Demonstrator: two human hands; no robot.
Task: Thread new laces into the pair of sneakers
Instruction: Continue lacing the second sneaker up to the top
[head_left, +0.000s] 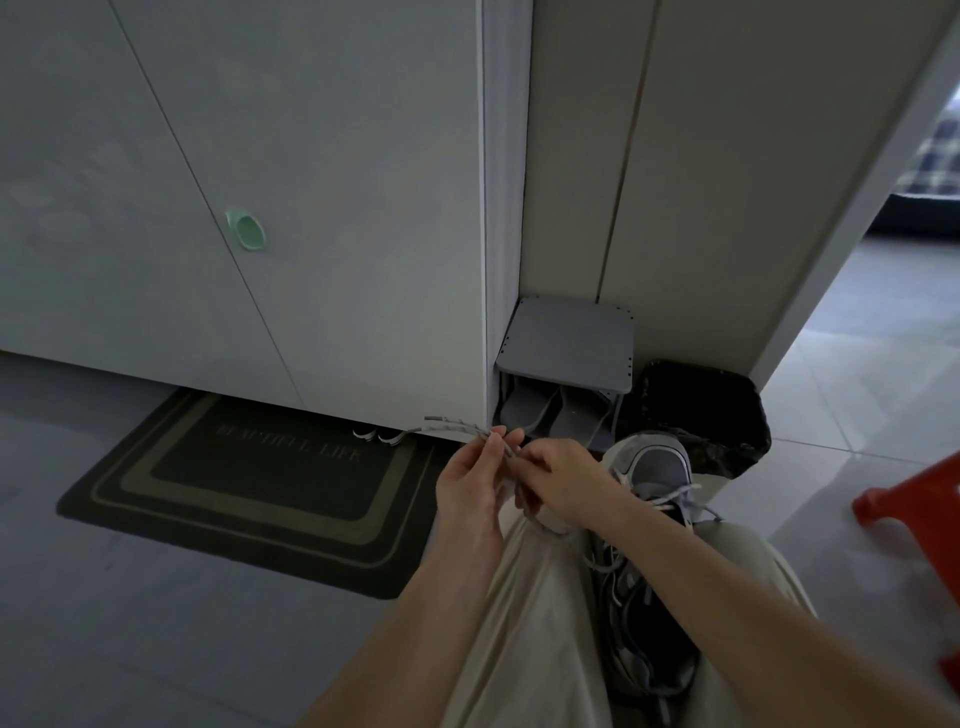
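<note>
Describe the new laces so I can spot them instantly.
Find the lower right corner of the white cupboard. Just before it, the left hand and right hand pinch the laces. Unlike those already in the grey sneaker by the bin, their capped tips stick out free.

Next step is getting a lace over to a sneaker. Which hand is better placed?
Right, probably. The right hand sits nearer the sneakers, which lie on its side of the knee. The left hand pinches the laces near their tips, farther away.
</note>
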